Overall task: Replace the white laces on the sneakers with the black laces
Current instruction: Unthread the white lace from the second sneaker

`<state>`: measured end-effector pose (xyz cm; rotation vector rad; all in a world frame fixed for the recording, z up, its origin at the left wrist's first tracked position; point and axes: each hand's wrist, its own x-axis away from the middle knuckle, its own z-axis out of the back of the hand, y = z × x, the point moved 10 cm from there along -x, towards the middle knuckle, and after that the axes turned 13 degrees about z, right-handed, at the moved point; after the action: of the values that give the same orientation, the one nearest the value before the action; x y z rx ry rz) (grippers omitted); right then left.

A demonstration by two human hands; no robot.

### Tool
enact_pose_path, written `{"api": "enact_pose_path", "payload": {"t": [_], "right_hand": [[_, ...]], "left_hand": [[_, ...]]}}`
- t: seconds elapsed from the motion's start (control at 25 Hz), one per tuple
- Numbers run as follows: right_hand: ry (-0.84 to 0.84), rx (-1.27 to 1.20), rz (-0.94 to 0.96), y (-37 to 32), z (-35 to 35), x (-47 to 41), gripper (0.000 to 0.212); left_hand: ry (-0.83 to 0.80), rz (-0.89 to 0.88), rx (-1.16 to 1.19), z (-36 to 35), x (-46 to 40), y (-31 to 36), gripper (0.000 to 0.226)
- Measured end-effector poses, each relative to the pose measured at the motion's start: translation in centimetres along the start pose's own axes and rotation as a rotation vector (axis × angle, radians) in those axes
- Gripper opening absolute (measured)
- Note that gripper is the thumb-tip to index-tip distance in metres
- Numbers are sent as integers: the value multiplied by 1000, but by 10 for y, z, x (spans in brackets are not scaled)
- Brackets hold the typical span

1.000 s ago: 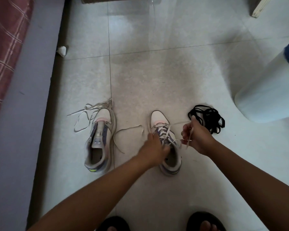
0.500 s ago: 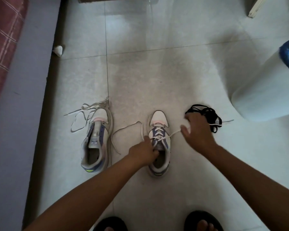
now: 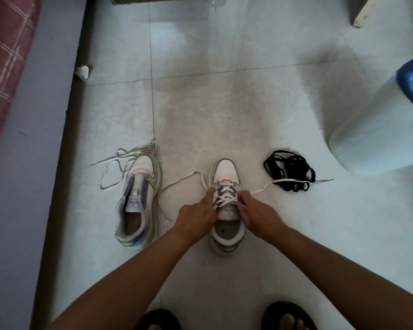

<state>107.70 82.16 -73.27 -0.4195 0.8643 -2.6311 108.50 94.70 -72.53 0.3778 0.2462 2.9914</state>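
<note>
Both hands, left hand point(image 3: 197, 216) and right hand point(image 3: 255, 214), pinch the white lace point(image 3: 225, 198) crossings on the right sneaker point(image 3: 225, 210). The lace is soft, limp; grip near the eyelets. Black laces point(image 3: 290, 170) lie at two o'clock.

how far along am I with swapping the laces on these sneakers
Done: the left sneaker is unlaced, its white lace loose on the floor. In hand: both hands, left and right, work the right sneaker's half-loosened lace. Left: finish that, then thread the untouched black laces into both.
</note>
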Motion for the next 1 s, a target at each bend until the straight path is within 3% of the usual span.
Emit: {"api": "enact_pose_path", "payload": {"t": [0.12, 0.28, 0.4, 0.52, 0.6, 0.68, 0.76, 0.84, 0.92, 1.0], "right_hand": [[-75, 143, 116, -6, -1, 5, 29], [-33, 353, 267, -30, 8, -2, 26], [34, 298, 281, -36, 9, -7, 20], [85, -62, 90, -18, 8, -12, 12], [202, -550, -206, 9, 13, -3, 17], [423, -1144, -434, 28, 23, 15, 28], [618, -1511, -553, 47, 44, 35, 30], [720, -1604, -612, 67, 68, 59, 37], [733, -1508, -685, 84, 79, 83, 31], [549, -1214, -789, 92, 66, 99, 17]], "left_hand": [[-145, 19, 160, -8, 8, -19, 48], [-5, -172, -11, 3, 5, -1, 30], [28, -150, 155, 12, 5, 2, 18], [-136, 130, 737, 12, -7, -15, 12], [-277, 439, 1219, 6, -7, -43, 9], [-320, 623, 1692, 14, -4, -68, 27], [-388, 685, 1890, 18, 0, -91, 45], [-520, 831, 1672, 4, 20, -109, 45], [-723, 957, 1270, -24, 57, -115, 39], [-817, 928, 896, -42, 81, -109, 36]]}}
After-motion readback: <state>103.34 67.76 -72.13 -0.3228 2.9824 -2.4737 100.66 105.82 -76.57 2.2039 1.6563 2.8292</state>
